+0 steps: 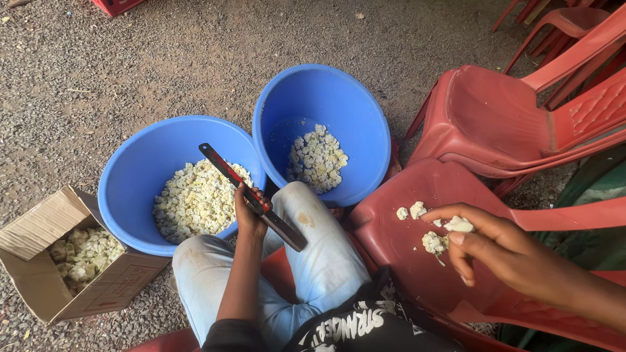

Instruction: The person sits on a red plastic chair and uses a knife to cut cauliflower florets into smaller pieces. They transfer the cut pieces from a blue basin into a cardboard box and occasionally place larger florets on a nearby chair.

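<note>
Over the chair [391, 241] — right hand [502, 251] pinching a lumpy white piece [458, 225].

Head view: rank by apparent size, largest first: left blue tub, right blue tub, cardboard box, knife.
1-2. Left blue tub and right blue tub: look alike in size, so no ranking between them.
3. Cardboard box, partly cut off by the frame edge.
4. Knife, held in the left hand and closer to the camera, so its rank is unsure.

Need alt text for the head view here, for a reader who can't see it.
A seated person's left hand grips a long flat red-and-black tool over their knee, while the right hand pinches a pale cut piece above a red plastic chair seat. Two blue plastic buckets and a cardboard box hold similar pieces.
</note>
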